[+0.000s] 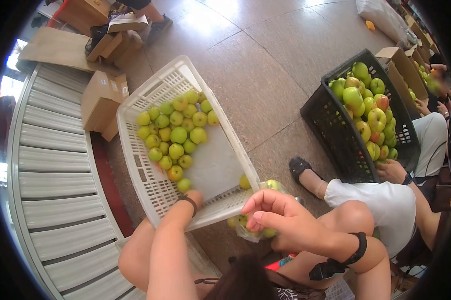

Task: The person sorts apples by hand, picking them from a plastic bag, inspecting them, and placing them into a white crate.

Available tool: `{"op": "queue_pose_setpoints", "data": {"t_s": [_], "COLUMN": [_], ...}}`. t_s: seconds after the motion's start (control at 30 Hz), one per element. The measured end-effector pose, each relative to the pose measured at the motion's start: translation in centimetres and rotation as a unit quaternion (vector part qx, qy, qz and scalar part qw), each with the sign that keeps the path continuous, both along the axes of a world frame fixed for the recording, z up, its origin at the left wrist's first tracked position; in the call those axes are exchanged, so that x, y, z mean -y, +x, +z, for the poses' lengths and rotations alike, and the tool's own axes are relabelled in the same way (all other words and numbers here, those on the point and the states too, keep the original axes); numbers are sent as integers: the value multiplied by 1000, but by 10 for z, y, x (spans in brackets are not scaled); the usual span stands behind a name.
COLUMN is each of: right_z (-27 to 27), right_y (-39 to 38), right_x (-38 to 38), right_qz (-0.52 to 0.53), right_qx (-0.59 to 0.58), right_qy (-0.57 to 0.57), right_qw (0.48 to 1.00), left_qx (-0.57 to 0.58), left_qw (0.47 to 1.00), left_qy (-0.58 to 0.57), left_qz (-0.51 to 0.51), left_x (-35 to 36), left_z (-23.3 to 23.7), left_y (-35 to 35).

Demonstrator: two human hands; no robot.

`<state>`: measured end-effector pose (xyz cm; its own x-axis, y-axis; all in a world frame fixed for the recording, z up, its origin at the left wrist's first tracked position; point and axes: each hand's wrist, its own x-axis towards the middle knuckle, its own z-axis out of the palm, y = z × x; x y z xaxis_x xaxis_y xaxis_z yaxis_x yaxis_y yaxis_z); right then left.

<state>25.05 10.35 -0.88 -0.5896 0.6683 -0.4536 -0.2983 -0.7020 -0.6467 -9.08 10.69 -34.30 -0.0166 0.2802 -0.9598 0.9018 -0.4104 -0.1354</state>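
A white plastic crate (186, 64) stands tilted before me, with many green apples (178, 134) gathered in its far and left part. My left hand (194, 199) reaches over the near wall into the crate, close to the nearest apple; its fingers are mostly hidden. My right hand (280, 216) is raised near the crate's right corner, fingers apart and slightly curled, holding nothing. Below and beside it, a clear plastic bag (250, 231) with apples is partly hidden by the hand. One apple (245, 181) shows inside the crate by its right wall.
A black crate (330, 145) full of green and reddish apples stands at right, with a co-worker's hand (393, 171) at its near end. A roller conveyor (60, 175) runs along the left. Cardboard boxes (101, 102) lie upper left. Other people sit or stand around.
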Motion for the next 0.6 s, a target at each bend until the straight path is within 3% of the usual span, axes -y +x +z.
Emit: {"op": "queue_pose_setpoints", "data": {"t_s": [0.23, 0.37, 0.5, 0.6], "right_z": [-5, -10, -27, -32], "right_y": [-4, -8, -10, -12], "right_x": [2, -2, -10, -16], "right_qz": [-7, -23, -50, -78], "right_qx": [-10, 22, 71, 96], "right_qy": [2, 33, 88, 101], "right_qw": [1000, 999, 992, 987], "left_qx": [12, 54, 146, 320], "left_qw": [999, 994, 937, 817], "left_qy": [30, 67, 83, 46], "left_qz": [11, 64, 308, 477], "left_x": [13, -18, -55, -67], "left_z": [-21, 23, 40, 145], "left_y": [-20, 7, 22, 68]}}
